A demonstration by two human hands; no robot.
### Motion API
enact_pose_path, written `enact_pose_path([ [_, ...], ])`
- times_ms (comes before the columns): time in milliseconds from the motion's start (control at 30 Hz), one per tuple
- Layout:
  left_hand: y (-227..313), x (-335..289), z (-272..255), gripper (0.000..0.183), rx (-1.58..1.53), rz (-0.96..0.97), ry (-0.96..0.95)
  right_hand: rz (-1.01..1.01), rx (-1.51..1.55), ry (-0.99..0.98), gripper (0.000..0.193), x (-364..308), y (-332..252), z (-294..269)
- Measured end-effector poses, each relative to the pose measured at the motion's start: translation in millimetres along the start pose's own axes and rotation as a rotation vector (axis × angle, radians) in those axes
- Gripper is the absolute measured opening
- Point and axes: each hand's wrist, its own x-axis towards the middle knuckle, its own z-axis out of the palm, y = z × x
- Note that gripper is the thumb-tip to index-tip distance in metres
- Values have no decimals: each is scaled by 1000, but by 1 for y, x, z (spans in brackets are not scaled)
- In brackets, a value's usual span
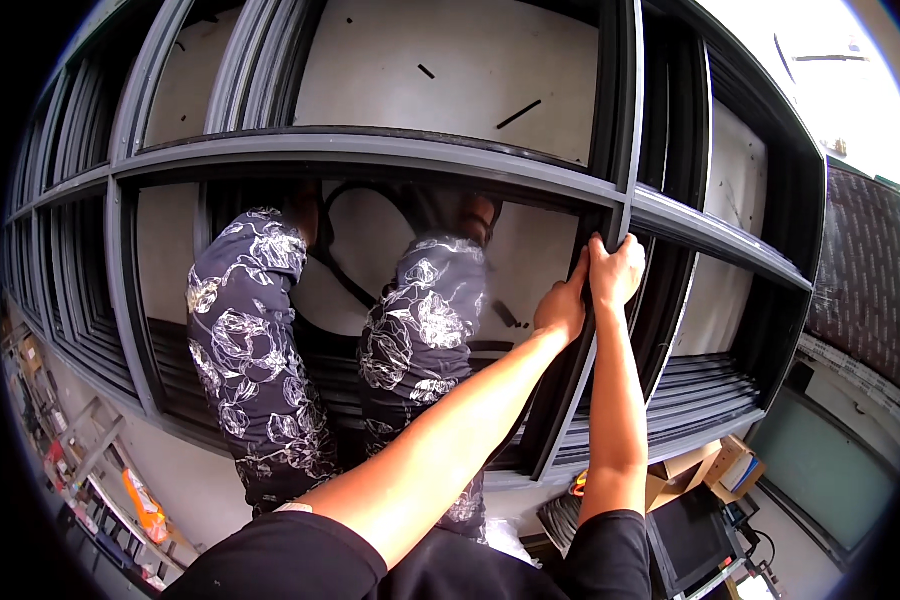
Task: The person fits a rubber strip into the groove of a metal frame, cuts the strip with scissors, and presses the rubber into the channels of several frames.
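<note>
Got left hand [562, 308] and right hand [618, 270] on gray frame [390, 153], can't tell if pinching. Standing inside it, with black loop [355, 287] between legs [425, 330].

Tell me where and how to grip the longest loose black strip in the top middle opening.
Pinch the black strip across its middle, probably from above: it looks thin and lies inside an opening bordered by the dark grey frame.
</note>
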Motion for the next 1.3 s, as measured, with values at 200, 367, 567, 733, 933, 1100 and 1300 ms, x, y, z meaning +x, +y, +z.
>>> enact_pose_path([
  [200,-9,11,4,55,87,-15,-37,-103,66,30,53,-8,12,-2],
  [367,0,13,4,97,-371,-307,-26,-113,28,85,46,-7,12,8],
  [567,-5,-23,24,61,227,-1,138,-101,37,105,43,-4,19,11],
  [733,1,-10,14,58,33,21,82,-64,91,63,45,-4,13,6],
  [933,14,6,-4,80,-245,-164,42,-15,106,60,45,-6,14,0],
  [1100,0,20,-9,66,-383,-190,60,-14,117,78,45,-7,5,3],
  [1300,5,17,8,96,-390,-113,50,-28,-3,63,45,0,0,4],
])
